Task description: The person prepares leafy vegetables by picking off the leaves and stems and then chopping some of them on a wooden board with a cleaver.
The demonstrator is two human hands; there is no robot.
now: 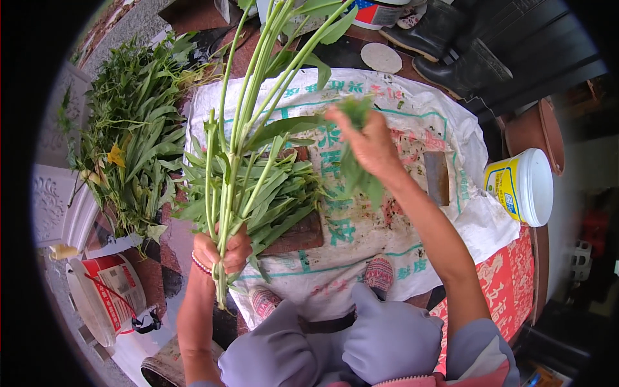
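Observation:
My left hand (223,249) is closed around the lower ends of a bundle of long green plant stalks (244,111), which point away from me, with some leaves still on them. My right hand (370,140) holds a bunch of green leaves (359,164), blurred, over the white woven sack (338,261). Between the hands, a heap of cut leafy greens (278,198) lies on a dark wooden board (297,237). A brown, flat rectangular block (436,178) rests on the sack at the right, near scattered plant bits.
A large pile of leafy vines (138,130) lies on the floor at left. A red-and-white bucket (109,295) lies tilted at lower left, a yellow-labelled bucket (520,186) at right. Black rubber boots (459,67) and a round pale disc (381,57) are at the far side.

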